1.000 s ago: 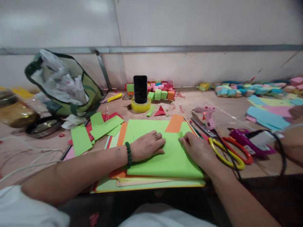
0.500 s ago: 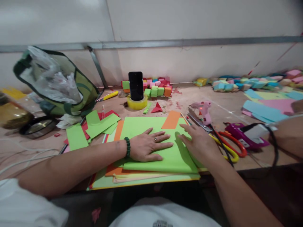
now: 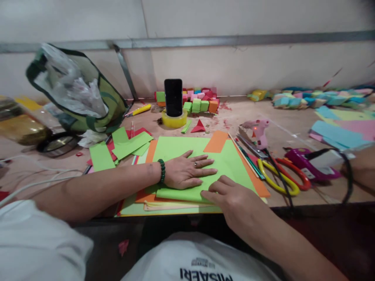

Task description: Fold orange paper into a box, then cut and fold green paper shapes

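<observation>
A sheet of bright green paper (image 3: 234,168) lies folded over on a stack of coloured sheets, its fold along the front edge. My left hand (image 3: 187,171), with a green bead bracelet and a ring, lies flat on it with the fingers spread. My right hand (image 3: 230,197) is closed at the front fold, its fingers curled and its fingertips pressed on the paper near my left thumb. The underside of the right hand is hidden. An orange paper strip (image 3: 216,141) rests on the green sheet's far part.
Right of the stack are scissors (image 3: 278,177), a pink glue gun (image 3: 260,132) and a purple device (image 3: 312,166). Behind stands a phone (image 3: 173,97) by a yellow tape roll (image 3: 174,119). Green paper pieces (image 3: 102,156) and a bag (image 3: 108,99) are left. Another person's arm (image 3: 365,168) shows right.
My right hand has moved from the paper's right side toward me, down to the front fold. My left hand has spread its fingers flat. The green paper's folded flap has shifted at the right.
</observation>
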Demonstrator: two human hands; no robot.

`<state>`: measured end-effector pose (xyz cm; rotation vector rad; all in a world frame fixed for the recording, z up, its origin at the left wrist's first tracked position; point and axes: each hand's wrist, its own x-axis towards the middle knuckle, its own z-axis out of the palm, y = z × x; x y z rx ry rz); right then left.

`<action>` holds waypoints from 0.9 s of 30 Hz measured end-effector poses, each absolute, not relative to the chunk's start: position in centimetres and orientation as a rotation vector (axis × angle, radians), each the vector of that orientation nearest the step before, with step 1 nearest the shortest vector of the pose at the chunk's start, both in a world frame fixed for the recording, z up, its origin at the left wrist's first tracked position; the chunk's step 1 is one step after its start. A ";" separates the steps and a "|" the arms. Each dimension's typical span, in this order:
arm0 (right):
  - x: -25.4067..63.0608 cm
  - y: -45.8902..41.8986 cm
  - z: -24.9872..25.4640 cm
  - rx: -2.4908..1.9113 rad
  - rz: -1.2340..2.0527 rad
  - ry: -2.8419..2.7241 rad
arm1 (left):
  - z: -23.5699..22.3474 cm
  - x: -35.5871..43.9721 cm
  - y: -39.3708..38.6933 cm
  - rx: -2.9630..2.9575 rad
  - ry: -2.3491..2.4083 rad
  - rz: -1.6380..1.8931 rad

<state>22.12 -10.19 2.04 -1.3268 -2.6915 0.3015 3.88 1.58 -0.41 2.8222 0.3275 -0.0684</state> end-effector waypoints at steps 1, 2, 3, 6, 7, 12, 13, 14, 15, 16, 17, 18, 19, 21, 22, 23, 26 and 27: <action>22.1 -10.2 1.9 -1.334 0.281 -2.708 | -0.4 3.9 1.6 2.824 0.331 -0.076; 22.0 -10.3 1.8 -1.325 0.267 -2.720 | -0.4 3.9 1.6 2.827 0.332 -0.081; 21.8 -10.4 1.6 -1.308 0.255 -2.724 | -0.4 3.9 1.6 2.830 0.330 -0.086; 21.4 -10.7 1.0 -1.247 0.229 -2.700 | -0.5 3.9 1.7 2.840 0.322 -0.097; 21.3 -10.8 0.9 -1.236 0.229 -2.680 | -0.5 3.9 1.7 2.842 0.318 -0.094; 21.8 -10.4 1.4 -1.273 0.167 -2.502 | -0.6 3.8 1.7 2.838 0.300 -0.029; 22.3 -10.0 1.7 -1.310 0.151 -2.468 | -0.6 3.8 1.7 2.836 0.298 -0.025; 22.8 -9.5 2.0 -1.359 0.150 -2.444 | -0.6 3.8 1.7 2.834 0.297 -0.024; 23.4 -8.9 2.3 -1.399 0.173 -2.444 | -0.6 3.8 1.7 2.832 0.295 -0.022; 23.9 -8.3 2.4 -1.423 0.193 -2.442 | -0.6 3.8 1.7 2.828 0.292 -0.015; 24.5 -7.7 2.5 -1.459 0.228 -2.467 | -0.6 3.8 1.7 2.825 0.287 -0.006; 24.9 -7.2 2.4 -1.504 0.237 -2.491 | -0.6 3.8 1.7 2.822 0.284 0.006; 25.3 -6.7 2.3 -1.548 0.239 -2.515 | -0.6 3.9 1.7 2.820 0.283 0.015; 25.8 -6.0 1.8 -1.610 0.229 -2.552 | -0.7 3.9 1.7 2.819 0.284 0.020; 25.9 -5.8 1.6 -1.630 0.217 -2.557 | -0.7 3.9 1.7 2.821 0.286 0.015; 26.0 -5.6 1.4 -1.644 0.201 -2.551 | -0.7 3.9 1.7 2.823 0.288 0.009; 26.2 -5.4 1.1 -1.672 0.138 -2.518 | -0.7 4.0 1.7 2.834 0.288 -0.007; 26.3 -5.4 1.1 -1.678 0.123 -2.509 | -0.7 4.0 1.7 2.838 0.285 -0.007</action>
